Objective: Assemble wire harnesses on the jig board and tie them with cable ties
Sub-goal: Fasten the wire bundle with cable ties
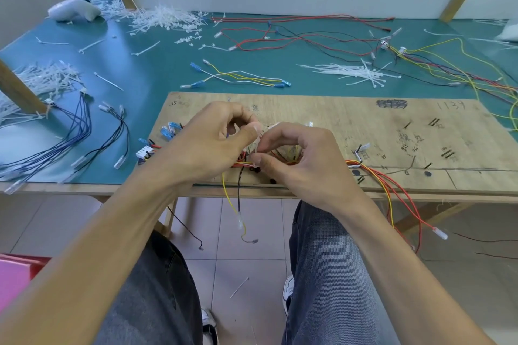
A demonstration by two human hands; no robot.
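My left hand (213, 145) and right hand (305, 162) pinch a tie (265, 129) on the bundle (244, 163); loose wires (294, 36) at twelve o'clock wait.

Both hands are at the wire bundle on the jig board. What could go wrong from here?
1. The left hand and right hand pinch the wire bundle and hide it; a strand might be left out of the tie.
2. The yellow and black wires hang off the front edge of the jig board above the knees, which may snag them.
3. The red and orange wires trailing off the edge could drag the bundle askew.
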